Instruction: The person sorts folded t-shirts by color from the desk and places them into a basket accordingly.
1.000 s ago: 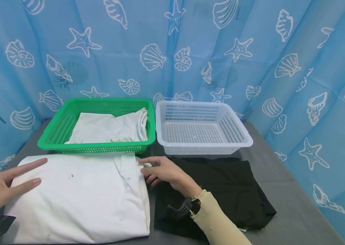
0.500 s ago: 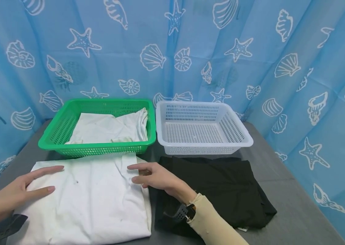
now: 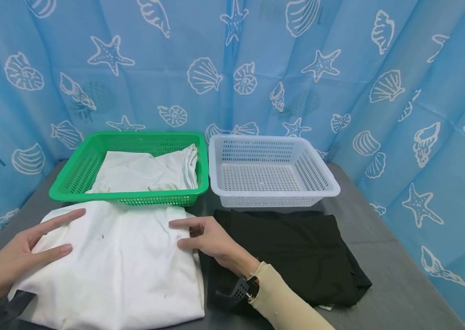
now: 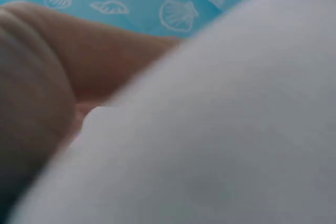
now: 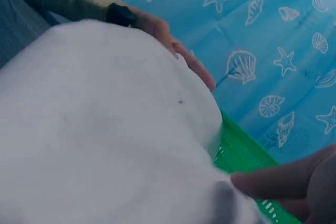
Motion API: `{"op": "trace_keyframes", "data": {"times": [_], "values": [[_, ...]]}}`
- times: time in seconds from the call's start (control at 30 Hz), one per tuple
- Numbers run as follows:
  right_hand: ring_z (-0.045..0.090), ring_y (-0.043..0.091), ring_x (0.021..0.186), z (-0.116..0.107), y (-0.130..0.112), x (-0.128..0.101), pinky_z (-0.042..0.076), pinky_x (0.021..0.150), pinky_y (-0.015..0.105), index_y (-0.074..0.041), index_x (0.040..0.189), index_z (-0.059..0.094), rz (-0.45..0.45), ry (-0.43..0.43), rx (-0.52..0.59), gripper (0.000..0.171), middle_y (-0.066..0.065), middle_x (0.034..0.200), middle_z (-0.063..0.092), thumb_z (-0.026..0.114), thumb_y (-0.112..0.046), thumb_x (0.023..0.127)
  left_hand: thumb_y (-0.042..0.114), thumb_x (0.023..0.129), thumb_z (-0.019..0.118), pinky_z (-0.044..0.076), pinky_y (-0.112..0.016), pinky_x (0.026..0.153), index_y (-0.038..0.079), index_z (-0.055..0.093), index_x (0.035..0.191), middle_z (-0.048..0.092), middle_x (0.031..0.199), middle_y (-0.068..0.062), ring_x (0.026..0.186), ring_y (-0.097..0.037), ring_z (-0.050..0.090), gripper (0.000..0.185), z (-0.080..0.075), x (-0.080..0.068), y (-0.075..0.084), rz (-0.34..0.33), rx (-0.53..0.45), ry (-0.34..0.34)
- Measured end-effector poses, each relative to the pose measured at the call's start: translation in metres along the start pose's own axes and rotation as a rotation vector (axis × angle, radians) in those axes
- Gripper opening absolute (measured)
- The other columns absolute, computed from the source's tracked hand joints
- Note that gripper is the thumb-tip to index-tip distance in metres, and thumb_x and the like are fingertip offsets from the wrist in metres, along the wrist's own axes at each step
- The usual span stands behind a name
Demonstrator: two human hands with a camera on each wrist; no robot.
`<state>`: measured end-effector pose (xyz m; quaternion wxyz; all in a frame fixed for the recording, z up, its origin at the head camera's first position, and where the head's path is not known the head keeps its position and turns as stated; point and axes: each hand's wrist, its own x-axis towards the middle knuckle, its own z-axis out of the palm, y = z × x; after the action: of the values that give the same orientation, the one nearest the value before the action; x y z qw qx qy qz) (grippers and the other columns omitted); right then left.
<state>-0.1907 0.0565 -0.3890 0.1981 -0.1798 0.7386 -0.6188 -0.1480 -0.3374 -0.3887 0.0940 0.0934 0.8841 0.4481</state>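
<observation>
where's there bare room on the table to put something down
The main free patch is the grey table right of the black cloth, bordered beyond by the blue curtain. The pale basket has a bare floor too. It's crowded on the left: white cloth, left hand and right hand sit before the green basket.

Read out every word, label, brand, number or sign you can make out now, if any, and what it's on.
None can be read in any view.
White tab, perhaps a label, at the black cloth's near edge: too small to read.
Curtain: shell and starfish drawings; no readable lettering.
Near white cloth: dark specks, no letters.
Green basket, white basket: no visible lettering.
</observation>
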Motion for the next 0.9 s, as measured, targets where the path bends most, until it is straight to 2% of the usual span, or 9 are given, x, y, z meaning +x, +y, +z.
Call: {"op": "trace_keyframes", "data": {"times": [0.07, 0.13, 0.23, 0.3, 0.4, 0.5, 0.67, 0.8, 0.9], "values": [[0.051, 0.013, 0.063, 0.002, -0.002, 0.0, 0.044, 0.057, 0.026, -0.02, 0.121, 0.073, 0.01, -0.012, -0.039, 0.039, 0.0, 0.078, 0.059, 0.076, -0.005, 0.085, 0.028, 0.102, 0.058, 0.047, -0.045, 0.079, 0.037, 0.025, 0.157, 0.023, 0.158, 0.008, 0.13, 0.004, 0.018, 0.064, -0.001, -0.001, -0.001, 0.007, 0.026, 0.006], [0.046, 0.011, 0.064, 0.006, -0.005, 0.0, 0.04, 0.058, 0.025, -0.022, 0.121, 0.073, 0.028, -0.012, -0.119, 0.038, -0.001, 0.078, 0.058, 0.077, -0.009, 0.085, 0.031, 0.101, 0.059, 0.046, -0.051, 0.08, 0.037, 0.026, 0.156, 0.024, 0.158, 0.004, 0.134, -0.003, 0.016, 0.065, -0.002, -0.001, -0.002, -0.002, 0.057, 0.01], [0.056, 0.009, 0.086, 0.015, -0.006, 0.001, 0.045, 0.072, 0.025, -0.018, 0.123, 0.072, -0.004, 0.007, -0.261, 0.039, -0.001, 0.102, 0.065, 0.077, -0.011, 0.085, 0.035, 0.1, 0.06, 0.044, -0.059, 0.081, 0.036, 0.026, 0.156, 0.025, 0.158, -0.002, 0.138, -0.014, 0.016, 0.066, -0.004, -0.002, -0.005, -0.013, 0.101, 0.025], [0.052, 0.011, 0.107, 0.021, -0.006, 0.002, 0.044, 0.083, 0.026, -0.018, 0.125, 0.07, -0.018, 0.029, -0.344, 0.041, -0.001, 0.124, 0.059, 0.077, -0.015, 0.085, 0.037, 0.099, 0.06, 0.043, -0.062, 0.082, 0.036, 0.026, 0.156, 0.024, 0.158, -0.006, 0.14, -0.024, 0.015, 0.067, -0.005, -0.002, -0.006, -0.025, 0.108, 0.031], [0.047, 0.016, 0.116, 0.027, -0.004, 0.006, 0.043, 0.089, 0.029, -0.02, 0.127, 0.07, -0.034, 0.035, -0.389, 0.042, 0.005, 0.13, 0.055, 0.077, -0.017, 0.085, 0.038, 0.098, 0.061, 0.042, -0.064, 0.081, 0.035, 0.026, 0.157, 0.022, 0.158, -0.013, 0.139, -0.037, 0.014, 0.068, -0.006, -0.002, -0.007, -0.042, 0.104, 0.025], [0.043, 0.012, 0.123, 0.03, -0.002, 0.012, 0.042, 0.092, 0.032, -0.025, 0.126, 0.07, 0.01, -0.01, -0.256, 0.043, -0.003, 0.133, 0.053, 0.078, -0.019, 0.085, 0.04, 0.098, 0.061, 0.042, -0.065, 0.079, 0.036, 0.026, 0.157, 0.02, 0.159, -0.015, 0.139, -0.046, 0.012, 0.068, -0.005, 0.0, -0.007, -0.062, 0.084, 0.005], [0.037, 0.006, 0.132, 0.028, 0.001, 0.024, 0.037, 0.103, 0.034, -0.022, 0.13, 0.067, 0.102, -0.152, 0.154, 0.046, -0.013, 0.138, 0.051, 0.074, -0.007, 0.086, 0.039, 0.098, 0.062, 0.04, -0.068, 0.081, 0.037, 0.028, 0.156, 0.024, 0.158, -0.012, 0.14, -0.048, 0.009, 0.067, -0.002, 0.003, -0.005, -0.066, 0.057, -0.02], [0.052, 0.015, 0.121, 0.025, 0.0, 0.027, 0.047, 0.095, 0.034, -0.013, 0.131, 0.066, 0.166, -0.233, 0.39, 0.048, -0.004, 0.136, 0.052, 0.069, 0.005, 0.087, 0.039, 0.098, 0.062, 0.038, -0.069, 0.082, 0.038, 0.028, 0.156, 0.024, 0.158, -0.013, 0.141, -0.048, 0.005, 0.067, -0.001, 0.003, -0.004, -0.081, 0.041, -0.023], [0.058, 0.018, 0.115, 0.019, -0.005, 0.022, 0.047, 0.095, 0.034, -0.012, 0.129, 0.067, 0.162, -0.226, 0.437, 0.046, -0.002, 0.134, 0.054, 0.069, 0.005, 0.087, 0.04, 0.098, 0.061, 0.037, -0.07, 0.081, 0.038, 0.026, 0.156, 0.019, 0.159, -0.016, 0.141, -0.049, 0.004, 0.068, -0.001, 0.004, -0.003, -0.092, 0.031, -0.019]]}}
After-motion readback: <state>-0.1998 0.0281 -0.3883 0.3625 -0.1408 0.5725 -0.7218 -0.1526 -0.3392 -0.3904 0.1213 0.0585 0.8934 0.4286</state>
